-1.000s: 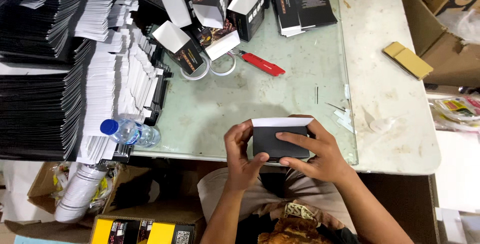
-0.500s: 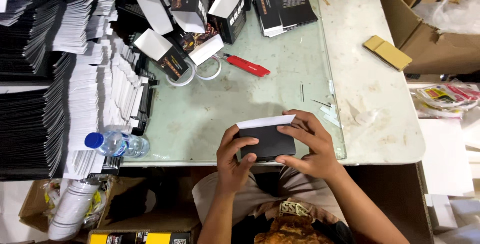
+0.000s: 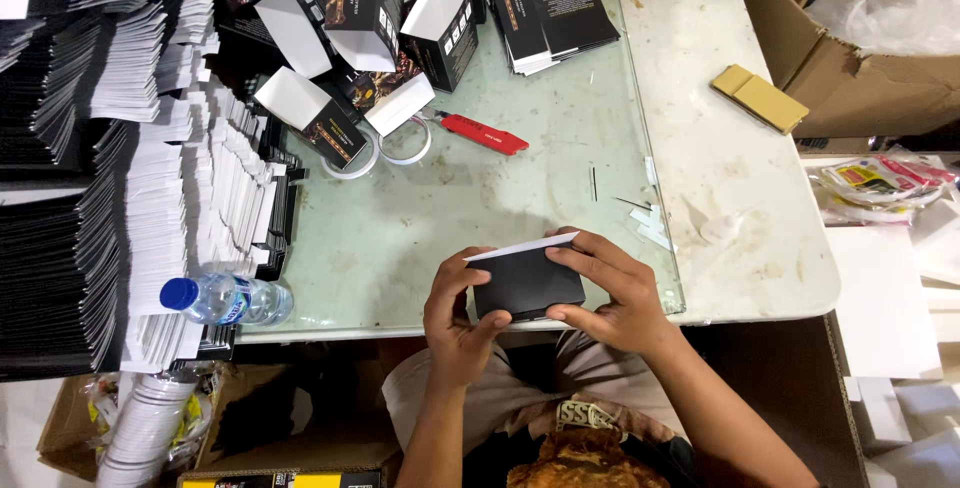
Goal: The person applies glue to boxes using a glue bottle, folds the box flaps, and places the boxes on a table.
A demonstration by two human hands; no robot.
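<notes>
Here, from the head view: small black carton (image 3: 528,283) clamped between both hands at the near edge of the counter (image 3: 480,198), just over the glass edge and partly above the lap. Left hand (image 3: 458,320) wrapped on the carton's left end, fingers together against its side; right hand (image 3: 612,286) spread over the right end and top, fingers pressing a white flap (image 3: 520,246) standing open along the far edge. Judged risks: flap creasing crooked under uneven thumb pressure; carton slipping off the near edge into the lap, given so little counter under it. Further off, a water bottle (image 3: 225,300) lying on its side at the near left, close to stacked flat blanks (image 3: 150,208), likely to roll if nudged. Red utility knife (image 3: 485,133) far of the hands, well apart, beside finished boxes (image 3: 400,18).
</notes>
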